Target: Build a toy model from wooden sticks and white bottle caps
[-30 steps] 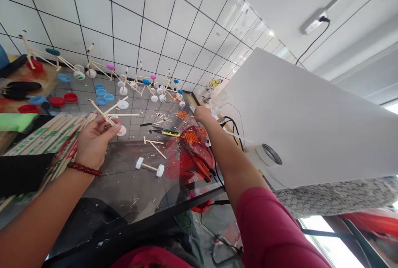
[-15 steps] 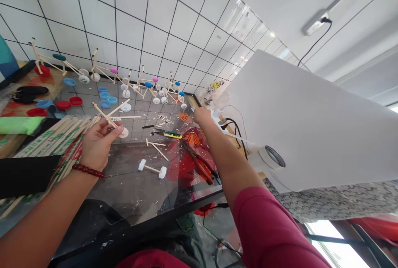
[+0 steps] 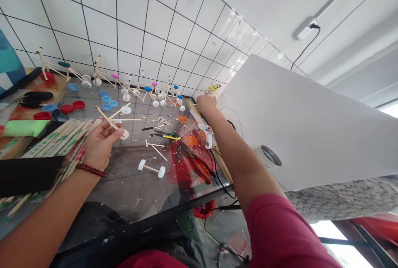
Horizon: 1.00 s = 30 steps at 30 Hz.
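Note:
My left hand [image 3: 101, 143] pinches a small frame of thin wooden sticks [image 3: 111, 118], joined in a crossing shape. A white bottle cap [image 3: 124, 134] shows at the frame's lower end, by my thumb. My right hand [image 3: 207, 104] reaches to the table's far right corner with its fingers curled; what they hold, if anything, is hidden. Just below that hand a white hot glue gun [image 3: 205, 134] lies at the table edge, its cord trailing down. Between my hands lie yellow-handled snips [image 3: 169, 136], joined sticks [image 3: 155, 147] and an axle with two white cap wheels [image 3: 151, 169].
Several stick tricycle models [image 3: 141, 90] with cap wheels line the tiled wall. Blue caps [image 3: 106, 106] and red caps [image 3: 67, 108] lie left, above bundled wrapped sticks [image 3: 59, 135]. Red-handled pliers [image 3: 199, 166] rest at right, beside a large white sheet [image 3: 298, 123].
My right hand has moved slightly up and away, and the glue gun now shows plainly below it. The view has shifted a little. My left hand keeps its hold on the stick frame.

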Each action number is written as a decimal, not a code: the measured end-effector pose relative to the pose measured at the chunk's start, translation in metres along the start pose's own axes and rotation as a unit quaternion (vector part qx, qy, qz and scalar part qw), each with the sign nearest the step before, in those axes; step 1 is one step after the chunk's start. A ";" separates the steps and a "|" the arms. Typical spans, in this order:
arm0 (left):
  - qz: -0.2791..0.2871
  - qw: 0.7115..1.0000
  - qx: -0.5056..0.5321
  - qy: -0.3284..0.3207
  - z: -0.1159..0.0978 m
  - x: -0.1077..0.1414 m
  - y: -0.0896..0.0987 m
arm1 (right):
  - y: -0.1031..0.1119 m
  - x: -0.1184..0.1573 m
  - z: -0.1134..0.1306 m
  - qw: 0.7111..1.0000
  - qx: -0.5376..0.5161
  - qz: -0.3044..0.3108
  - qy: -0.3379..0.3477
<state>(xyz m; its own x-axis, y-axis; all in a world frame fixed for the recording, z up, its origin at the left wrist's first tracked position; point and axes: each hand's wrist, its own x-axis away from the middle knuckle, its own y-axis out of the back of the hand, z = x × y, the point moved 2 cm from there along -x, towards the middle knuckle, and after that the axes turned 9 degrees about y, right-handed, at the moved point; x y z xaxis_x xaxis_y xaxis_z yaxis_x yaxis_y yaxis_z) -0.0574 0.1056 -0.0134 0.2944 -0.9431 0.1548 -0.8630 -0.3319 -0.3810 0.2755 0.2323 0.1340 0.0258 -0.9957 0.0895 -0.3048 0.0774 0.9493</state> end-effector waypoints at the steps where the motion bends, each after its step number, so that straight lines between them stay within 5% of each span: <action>1: 0.000 1.000 -0.001 -0.001 -0.001 0.000 0.000 | 0.002 0.003 0.001 1.000 -0.024 -0.004 0.007; 6: 0.010 1.000 -0.007 0.003 -0.003 0.003 -0.001 | -0.008 0.032 0.026 0.974 -0.203 -0.039 0.098; 9: 0.018 1.000 0.003 0.000 -0.001 0.004 -0.001 | -0.027 0.058 0.052 0.867 -0.466 -0.097 0.145; 12: 0.032 0.999 -0.004 0.001 0.001 0.005 -0.001 | -0.050 0.083 0.079 0.761 -0.613 -0.128 0.167; 15: 0.050 0.998 -0.029 -0.003 0.000 0.009 -0.003 | -0.072 0.101 0.099 0.710 -0.671 -0.132 0.167; 26: 0.075 0.990 -0.116 -0.024 -0.005 0.017 -0.006 | -0.126 0.113 0.107 0.732 -0.652 -0.141 0.136; 30: 0.081 0.987 -0.137 -0.028 -0.007 0.016 -0.004 | -0.127 0.118 0.103 0.814 -0.531 -0.185 0.143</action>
<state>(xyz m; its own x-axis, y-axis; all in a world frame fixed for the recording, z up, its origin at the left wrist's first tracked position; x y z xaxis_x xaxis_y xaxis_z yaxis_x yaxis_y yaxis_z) -0.0521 0.0916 -0.0028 0.1585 -0.9856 0.0590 -0.9771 -0.1652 -0.1339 0.2193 0.0996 -0.0071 0.1960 -0.9199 -0.3398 0.7656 -0.0730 0.6392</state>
